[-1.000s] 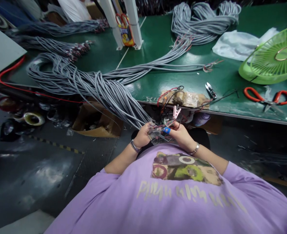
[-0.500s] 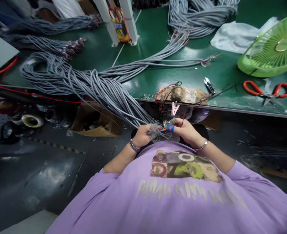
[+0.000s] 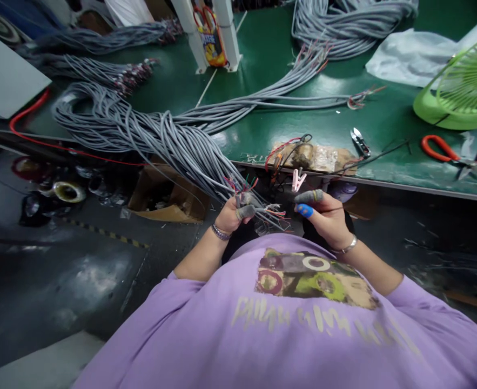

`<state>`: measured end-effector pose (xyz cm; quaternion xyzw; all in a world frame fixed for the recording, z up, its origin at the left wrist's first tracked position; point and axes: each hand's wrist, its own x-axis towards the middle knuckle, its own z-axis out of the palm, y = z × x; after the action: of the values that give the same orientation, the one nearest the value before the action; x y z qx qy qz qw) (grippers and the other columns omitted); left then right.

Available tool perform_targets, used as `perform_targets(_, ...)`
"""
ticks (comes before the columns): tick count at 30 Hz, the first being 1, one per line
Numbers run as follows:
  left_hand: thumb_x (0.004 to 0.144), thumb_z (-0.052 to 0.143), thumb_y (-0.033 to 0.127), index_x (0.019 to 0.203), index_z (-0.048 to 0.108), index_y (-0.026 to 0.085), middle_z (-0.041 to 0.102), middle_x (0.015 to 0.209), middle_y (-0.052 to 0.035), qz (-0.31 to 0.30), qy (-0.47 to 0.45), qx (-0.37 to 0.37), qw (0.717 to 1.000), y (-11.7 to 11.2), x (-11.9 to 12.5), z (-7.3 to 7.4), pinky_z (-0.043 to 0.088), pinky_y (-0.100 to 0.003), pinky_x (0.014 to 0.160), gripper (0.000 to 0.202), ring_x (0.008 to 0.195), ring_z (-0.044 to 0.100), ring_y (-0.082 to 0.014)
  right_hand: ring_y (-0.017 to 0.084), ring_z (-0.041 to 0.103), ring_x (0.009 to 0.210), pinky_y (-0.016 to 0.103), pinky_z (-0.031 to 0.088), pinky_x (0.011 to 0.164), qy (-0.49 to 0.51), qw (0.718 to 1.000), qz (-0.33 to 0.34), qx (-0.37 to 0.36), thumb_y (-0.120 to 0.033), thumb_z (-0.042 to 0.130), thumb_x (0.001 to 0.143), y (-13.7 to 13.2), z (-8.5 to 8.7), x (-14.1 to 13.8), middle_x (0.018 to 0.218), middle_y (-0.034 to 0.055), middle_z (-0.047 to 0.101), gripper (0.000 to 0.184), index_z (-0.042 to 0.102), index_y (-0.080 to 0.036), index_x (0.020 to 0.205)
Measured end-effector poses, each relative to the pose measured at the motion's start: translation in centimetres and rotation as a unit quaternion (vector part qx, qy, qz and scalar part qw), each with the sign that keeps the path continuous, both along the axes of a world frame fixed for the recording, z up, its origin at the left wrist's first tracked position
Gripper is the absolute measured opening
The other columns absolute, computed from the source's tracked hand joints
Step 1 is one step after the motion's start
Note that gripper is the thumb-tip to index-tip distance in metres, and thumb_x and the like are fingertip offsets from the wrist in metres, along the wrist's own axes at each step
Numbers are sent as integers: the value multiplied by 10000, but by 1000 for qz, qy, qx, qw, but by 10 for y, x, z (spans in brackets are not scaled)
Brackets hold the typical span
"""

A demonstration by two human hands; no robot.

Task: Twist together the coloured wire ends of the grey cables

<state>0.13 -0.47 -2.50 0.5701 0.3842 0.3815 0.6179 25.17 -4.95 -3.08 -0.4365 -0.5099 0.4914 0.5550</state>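
Observation:
A thick bundle of grey cables (image 3: 181,148) runs off the green bench (image 3: 262,129) down to my lap. My left hand (image 3: 234,213) is closed round the cables' ends, where thin red, green and white stripped wires (image 3: 244,186) stick up. My right hand (image 3: 323,213) is a little to the right, with a grey cap on one fingertip and a blue one on another. It pinches a thin dark wire that leads right. A few fine wires (image 3: 273,209) span the gap between both hands.
A pink clip (image 3: 298,180) hangs at the bench edge by a taped wire clutter (image 3: 303,154). Small cutters (image 3: 360,141), red-handled scissors (image 3: 457,156), a green fan (image 3: 465,86) and a plastic bag (image 3: 416,51) lie to the right. More cable coils (image 3: 343,21) lie behind. A cardboard box (image 3: 165,194) sits under the bench.
My hands were together over the wire ends; now they have drawn apart. The right hand has moved right, and the left has lifted the cable ends so the stripped wires point up.

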Motion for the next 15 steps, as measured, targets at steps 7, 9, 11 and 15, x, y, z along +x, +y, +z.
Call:
perform_targets(7, 661, 780, 644, 520, 537, 154, 442, 429, 29, -33, 32, 0, 999, 2, 5, 1, 269, -214, 405, 565, 398, 365, -56, 221, 637, 932, 343, 527, 804, -206, 951, 129, 192, -342, 653, 852, 9, 13, -21, 1110, 105, 681, 334, 710, -236, 1163)
perform_targets(9, 650, 778, 659, 502, 530, 153, 429, 422, 27, -65, 42, 3, 997, 2, 4, 7, 273, -219, 409, 583, 405, 365, -60, 195, 628, 875, 312, 510, 755, -207, 941, 164, 210, -346, 621, 881, 16, 12, -22, 1035, 94, 685, 225, 735, -229, 1035)
perform_targets(11, 630, 796, 654, 518, 568, 145, 437, 430, 22, -107, 55, -3, 993, 3, 3, 14, 293, -225, 417, 569, 413, 370, -65, 161, 593, 759, 286, 481, 693, -180, 937, 231, 189, -378, 605, 902, 20, 12, -19, 881, 70, 670, 213, 732, -208, 925)
perform_targets(15, 631, 807, 637, 650, 712, 133, 576, 538, -31, -201, 87, -18, 975, 10, 2, 21, 446, -257, 517, 513, 510, 514, -124, 113, 494, 613, 255, 428, 600, -41, 946, 321, -5, -573, 602, 882, 16, 11, -16, 684, 10, 592, 419, 655, -169, 785)
